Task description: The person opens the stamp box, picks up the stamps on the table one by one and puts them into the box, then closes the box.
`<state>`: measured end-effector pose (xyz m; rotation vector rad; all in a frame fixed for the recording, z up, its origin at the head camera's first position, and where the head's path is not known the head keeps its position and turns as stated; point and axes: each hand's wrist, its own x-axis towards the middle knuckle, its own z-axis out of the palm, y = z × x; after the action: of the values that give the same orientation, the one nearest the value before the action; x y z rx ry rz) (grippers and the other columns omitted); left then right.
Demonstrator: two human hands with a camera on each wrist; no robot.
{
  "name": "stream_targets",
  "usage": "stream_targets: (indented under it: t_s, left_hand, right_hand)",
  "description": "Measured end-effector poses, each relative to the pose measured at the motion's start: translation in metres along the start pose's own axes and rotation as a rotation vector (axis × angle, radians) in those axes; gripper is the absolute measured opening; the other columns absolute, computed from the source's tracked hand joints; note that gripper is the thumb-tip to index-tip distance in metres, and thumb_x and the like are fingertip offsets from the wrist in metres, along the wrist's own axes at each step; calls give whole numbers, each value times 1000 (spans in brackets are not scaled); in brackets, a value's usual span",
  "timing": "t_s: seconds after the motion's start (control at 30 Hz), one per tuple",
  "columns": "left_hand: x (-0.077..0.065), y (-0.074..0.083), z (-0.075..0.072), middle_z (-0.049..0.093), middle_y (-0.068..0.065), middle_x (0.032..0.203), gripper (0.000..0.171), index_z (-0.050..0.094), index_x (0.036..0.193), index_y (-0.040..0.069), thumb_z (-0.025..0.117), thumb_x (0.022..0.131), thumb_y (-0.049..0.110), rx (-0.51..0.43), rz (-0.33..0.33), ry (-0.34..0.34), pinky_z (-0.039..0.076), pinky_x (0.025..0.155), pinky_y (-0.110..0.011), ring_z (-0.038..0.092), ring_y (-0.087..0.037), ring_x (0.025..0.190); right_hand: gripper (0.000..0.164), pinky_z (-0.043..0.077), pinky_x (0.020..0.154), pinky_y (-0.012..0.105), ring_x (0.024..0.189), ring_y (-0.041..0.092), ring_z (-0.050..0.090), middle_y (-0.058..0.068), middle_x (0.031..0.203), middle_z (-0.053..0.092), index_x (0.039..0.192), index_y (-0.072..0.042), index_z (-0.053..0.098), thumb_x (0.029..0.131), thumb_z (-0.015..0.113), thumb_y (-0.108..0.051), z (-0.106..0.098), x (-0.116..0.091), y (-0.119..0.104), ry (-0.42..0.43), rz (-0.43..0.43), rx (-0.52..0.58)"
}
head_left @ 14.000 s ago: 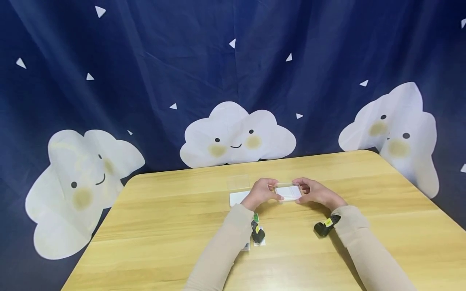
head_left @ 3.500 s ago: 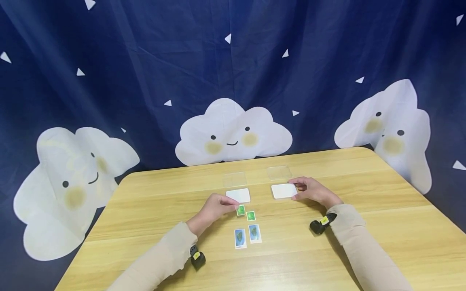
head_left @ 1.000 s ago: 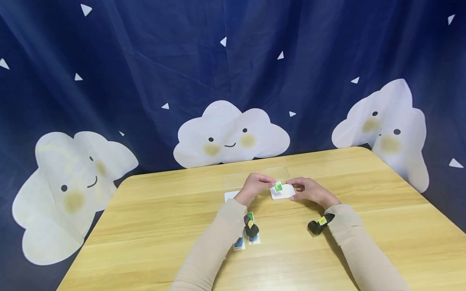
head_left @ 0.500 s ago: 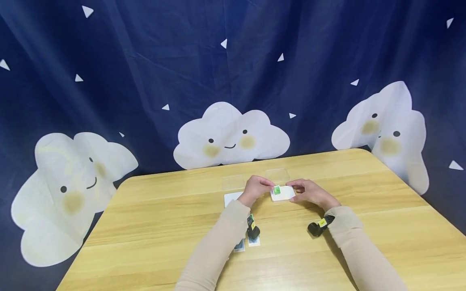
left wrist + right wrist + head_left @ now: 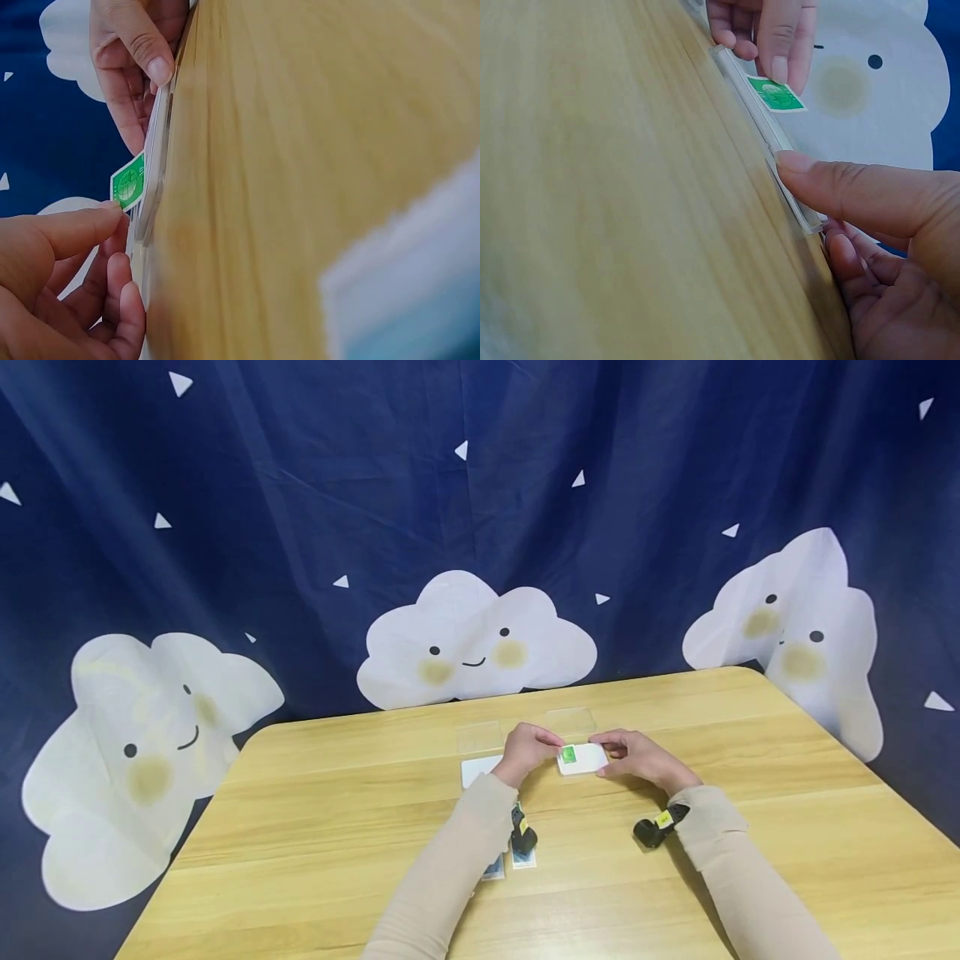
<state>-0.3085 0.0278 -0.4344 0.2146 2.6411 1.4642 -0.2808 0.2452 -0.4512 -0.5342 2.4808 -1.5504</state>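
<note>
Head view shows the left hand pinching a green stamp, tilted over a white card in a clear case gripped by the right hand; blue-printed stamps lie on the table by the left wrist.

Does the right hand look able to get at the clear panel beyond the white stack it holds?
Probably yes: nothing covers the clear panel, though the right hand may first have to release the white stack.
</note>
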Motion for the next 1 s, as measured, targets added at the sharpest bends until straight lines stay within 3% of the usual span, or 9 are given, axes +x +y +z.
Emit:
stream_targets:
  t_s: [0.23,0.47,0.67,1.0]
  left_hand:
    - [-1,0,2,72,1,78,5,76,78,9,77,75,6,3,-5,9,45,78,-23,58,-6,75]
    - [-3,2,1,72,2,76,5,76,78,9,77,75,5,14,-3,20,45,81,-26,59,-7,75]
    - [-2,1,2,71,2,75,6,76,78,10,77,75,5,-11,-14,22,45,80,-25,58,-6,73]
    - [-4,2,1,72,1,76,8,76,79,9,77,73,4,-21,-13,28,44,78,-24,58,-6,72]
  right_hand:
    - [60,45,82,23,107,33,54,28,122,54,128,12,49,76,75,-3,1,2,-2,5,71,1]
    - [60,44,85,28,110,36,53,29,123,53,128,12,49,76,75,-3,0,2,-3,8,71,-19]
    - [60,44,87,30,110,36,53,29,124,53,128,11,49,76,75,-4,0,2,-3,7,76,-20]
    - [60,44,82,23,108,33,53,28,123,53,128,11,49,76,75,-4,1,2,-3,8,75,-13]
